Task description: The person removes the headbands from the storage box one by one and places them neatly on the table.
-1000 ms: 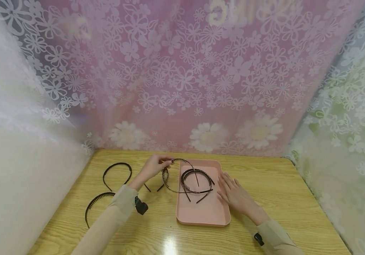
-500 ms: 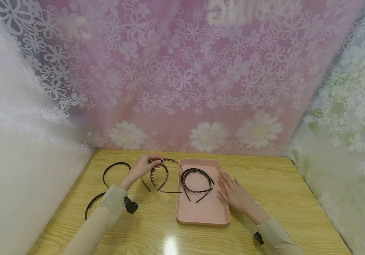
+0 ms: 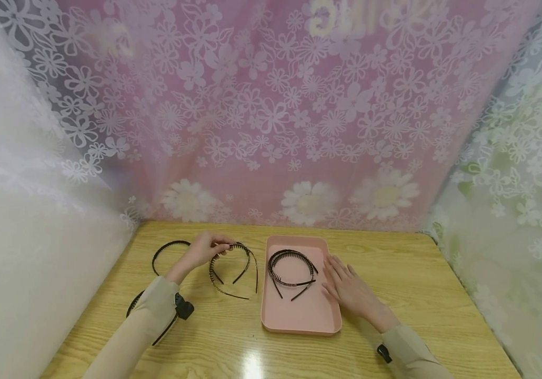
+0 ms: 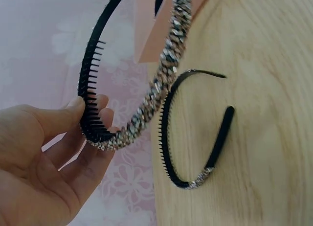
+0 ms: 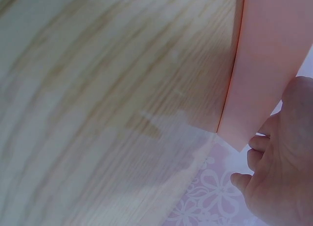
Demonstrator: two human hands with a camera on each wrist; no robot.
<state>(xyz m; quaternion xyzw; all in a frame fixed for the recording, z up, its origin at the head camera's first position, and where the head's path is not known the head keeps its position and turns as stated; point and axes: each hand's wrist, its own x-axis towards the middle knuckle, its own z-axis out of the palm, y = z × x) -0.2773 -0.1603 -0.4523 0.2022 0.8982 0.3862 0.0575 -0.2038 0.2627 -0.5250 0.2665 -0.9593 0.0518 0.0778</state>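
My left hand [image 3: 206, 249] pinches a headband [image 4: 139, 119] between thumb and fingers. The headband has black comb teeth inside and a glittery beaded band outside. It is held above the table, left of the pink tray [image 3: 301, 321]. Below it on the wood lies another toothed headband [image 4: 166, 133] with a glittery patch. Inside the tray, overlapping headbands [image 3: 292, 268] lie together; their exact number is hard to tell. My right hand [image 3: 351, 289] rests with extended fingers on the tray's right rim, holding nothing.
Farther left on the wooden table [image 3: 233, 337] lies a black headband [image 3: 157, 257]. Nearer, another headband [image 3: 164, 331] is partly hidden by my left sleeve. A flowered pink curtain [image 3: 271, 131] hangs behind the table, with pale sheets at both sides.
My left hand has carried the glittery headband left, from over the tray's left edge to above the headband on the table. My right hand and the tray have stayed put.
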